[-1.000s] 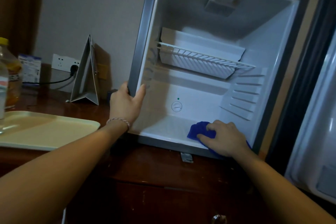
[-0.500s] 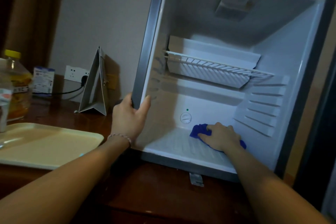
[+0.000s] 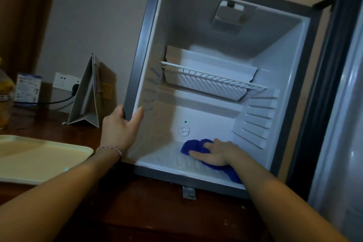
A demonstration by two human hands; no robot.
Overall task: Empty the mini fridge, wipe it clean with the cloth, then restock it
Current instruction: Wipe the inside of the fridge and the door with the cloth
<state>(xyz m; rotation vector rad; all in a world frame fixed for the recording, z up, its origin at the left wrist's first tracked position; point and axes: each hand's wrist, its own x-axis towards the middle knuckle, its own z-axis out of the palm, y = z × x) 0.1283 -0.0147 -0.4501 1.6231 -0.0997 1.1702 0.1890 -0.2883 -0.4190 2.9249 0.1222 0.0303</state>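
Small grey-framed white mini fridge (image 3: 231, 49), door open, shelves bare. Right hand (image 3: 215, 152) presses crumpled blue cloth (image 3: 193, 146) onto the fridge floor, fingers fairly flat, likely wiping. Left hand (image 3: 120, 129) grips the fridge's left front edge, probably steadying it.

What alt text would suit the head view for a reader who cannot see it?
A person's right hand presses a blue cloth on the floor of an open, empty mini fridge, while the left hand grips the fridge's left front edge. A wire shelf sits mid-height; a cream tray lies on the wooden counter to the left.
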